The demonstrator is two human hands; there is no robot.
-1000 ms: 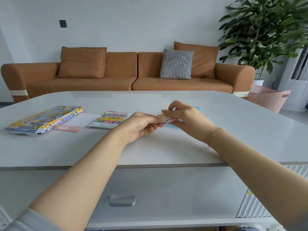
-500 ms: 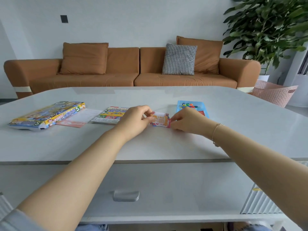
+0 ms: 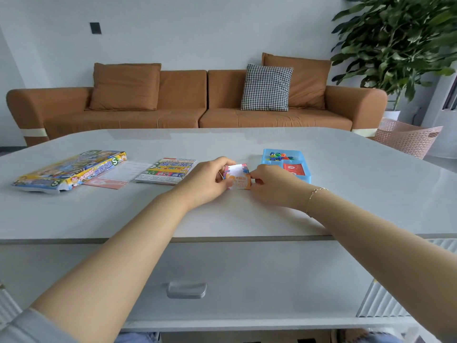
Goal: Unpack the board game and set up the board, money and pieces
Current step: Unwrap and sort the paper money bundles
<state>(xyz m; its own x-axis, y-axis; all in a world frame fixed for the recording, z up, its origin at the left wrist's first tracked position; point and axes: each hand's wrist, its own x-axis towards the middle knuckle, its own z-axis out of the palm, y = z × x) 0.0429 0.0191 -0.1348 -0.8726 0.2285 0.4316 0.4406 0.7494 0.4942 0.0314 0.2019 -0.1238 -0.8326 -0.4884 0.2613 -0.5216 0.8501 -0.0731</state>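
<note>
A small stack of play money (image 3: pixel 237 179), orange note on top with pink and blue ones behind, stands on the white table (image 3: pixel 346 194). My left hand (image 3: pixel 205 180) grips its left end and my right hand (image 3: pixel 270 185) pinches its right end. Just behind my right hand sits a blue plastic tray (image 3: pixel 305 173) holding coloured pieces (image 3: pixel 279 156) and a red card deck (image 3: pixel 293 168). The folded game board (image 3: pixel 168 170) lies to the left. An instruction sheet (image 3: pixel 116 175) and the game box (image 3: pixel 69 169) lie further left.
A brown sofa (image 3: pixel 193 105) with cushions stands behind the table. A pink laundry basket (image 3: pixel 408 138) and a large plant (image 3: pixel 405 45) are at the right. A drawer with a handle (image 3: pixel 186 290) faces me below the table's front edge.
Both hands lowered the money stack from in front of the blue tray onto the table and turned it so the orange note faces me. The tray has come into view.
</note>
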